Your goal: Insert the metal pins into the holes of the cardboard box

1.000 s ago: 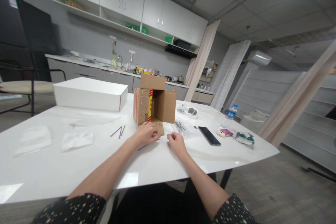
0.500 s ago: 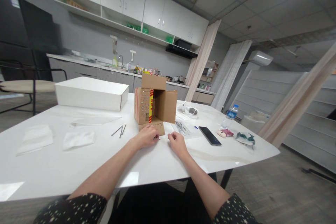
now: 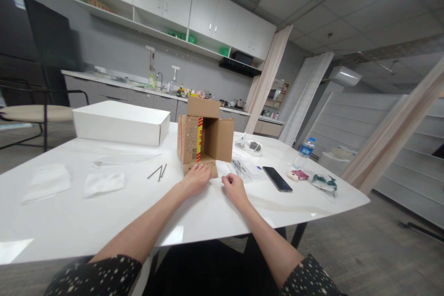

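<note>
An open cardboard box stands on the white table, its opening facing me and its flaps spread. Several small shiny dots cover its left face, beside a yellow and red strip. My left hand is closed over the box's lower front flap, fingers bent down and pressed together; whatever may be in them is hidden. To its right, just past the flap, my right hand rests on the table in a pinch. What its fingertips hold, if anything, is too small to make out.
Left of the box lie several long nails and folded white cloths; a white box stands behind. On the right are a clear bag of metal pieces, a phone, a water bottle and a small pink-and-white item.
My left hand has shifted slightly, its fingers now reaching further over the front flap. A small dark bit seen at its fingertips no longer shows clearly. The right hand stays put.
</note>
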Available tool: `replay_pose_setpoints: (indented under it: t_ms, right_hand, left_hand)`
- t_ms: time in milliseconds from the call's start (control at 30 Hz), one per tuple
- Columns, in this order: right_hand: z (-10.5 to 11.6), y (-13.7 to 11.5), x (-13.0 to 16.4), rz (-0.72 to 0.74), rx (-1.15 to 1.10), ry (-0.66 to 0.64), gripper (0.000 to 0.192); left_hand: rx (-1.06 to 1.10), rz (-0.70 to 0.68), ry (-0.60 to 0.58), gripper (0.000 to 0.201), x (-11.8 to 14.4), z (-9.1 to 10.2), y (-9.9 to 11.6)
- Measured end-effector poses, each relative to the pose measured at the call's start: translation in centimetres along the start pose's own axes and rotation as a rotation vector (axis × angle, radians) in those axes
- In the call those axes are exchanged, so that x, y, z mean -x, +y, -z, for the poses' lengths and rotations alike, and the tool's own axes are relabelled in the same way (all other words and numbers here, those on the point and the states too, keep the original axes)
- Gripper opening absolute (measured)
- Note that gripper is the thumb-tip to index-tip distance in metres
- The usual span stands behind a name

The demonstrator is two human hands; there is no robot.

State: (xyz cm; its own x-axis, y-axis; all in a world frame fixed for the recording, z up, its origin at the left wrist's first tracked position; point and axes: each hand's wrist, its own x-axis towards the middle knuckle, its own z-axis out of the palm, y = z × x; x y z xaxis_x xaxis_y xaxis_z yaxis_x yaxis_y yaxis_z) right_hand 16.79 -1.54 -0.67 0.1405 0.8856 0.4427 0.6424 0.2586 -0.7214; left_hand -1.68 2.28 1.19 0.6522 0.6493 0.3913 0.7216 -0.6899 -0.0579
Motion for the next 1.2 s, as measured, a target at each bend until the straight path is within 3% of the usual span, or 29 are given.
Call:
replay_pose_setpoints:
  t_ms: [267, 633, 933, 1200]
  right_hand:
    - [0.1, -0.1, 0.1, 0.011, -0.005, 0.006, 0.028]
    - [0.0, 0.3, 0.0, 0.004, -0.007, 0.004, 0.027]
    - [0.0, 0.1, 0.0, 0.003, 0.005, 0.014, 0.028]
    - [0.0, 0.1, 0.0, -0.009, -0.008, 0.004, 0.028]
  left_hand:
    - [0.145, 0.092, 0.074, 0.030, -0.4, 0.1, -1.2]
    - [0.479, 0.246, 0.401, 0.025, -0.8, 0.0, -3.6]
    - [0.512, 0.221, 0.383, 0.031, -0.5, 0.0, -3.7]
    - [0.465, 0.296, 0.325, 0.025, -0.4, -0.2, -3.7]
